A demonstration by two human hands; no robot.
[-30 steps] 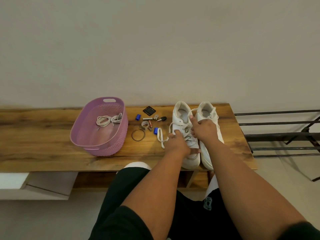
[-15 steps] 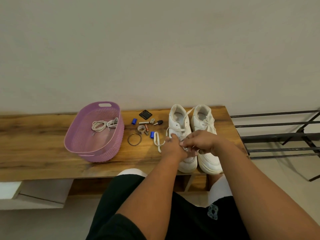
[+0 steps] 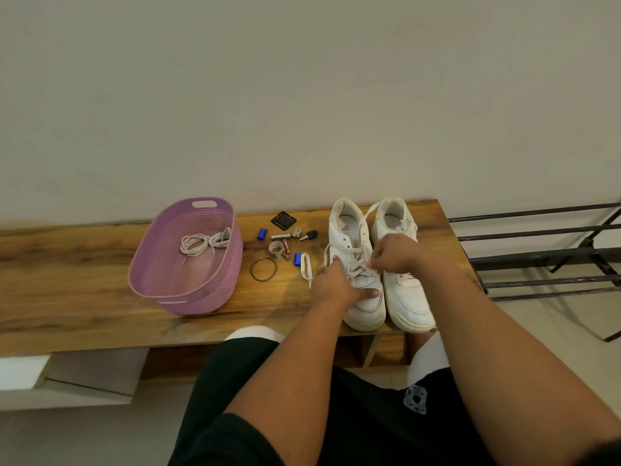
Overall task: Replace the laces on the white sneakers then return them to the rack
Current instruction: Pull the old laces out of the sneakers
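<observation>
From the head camera, two white leather sneakers stand side by side on a long brown wooden bench (image 3: 84,264), toes toward the person. The left hand (image 3: 331,285) rests on the near-left side of the left white sneaker (image 3: 361,264), its thumb lying across the toe end of the lacing and its other fingers curled down round the shoe's outer side, so it holds the shoe. The right hand (image 3: 395,255) hangs just above and to the right of that hand, over the gap between the shoes, with thumb and fingertips pinched on the flat white lace (image 3: 353,260) threaded through the left sneaker's eyelets. One loose end of this lace trails off the shoe onto the bench just left of the left hand. The right white sneaker (image 3: 405,287) stands touching the first, partly under the right wrist.

Left of the hands lies a scatter of small items: a thin dark wire ring (image 3: 263,269), two small blue plastic pieces (image 3: 262,234), a black square patch (image 3: 284,220), a dark key (image 3: 309,235) and small metal bits too small to name. Farther left sits an oval lilac plastic basket (image 3: 151,264) holding coiled pale laces (image 3: 205,242). To the right of the hands, beyond the bench end, stands a black metal rack (image 3: 537,257).
</observation>
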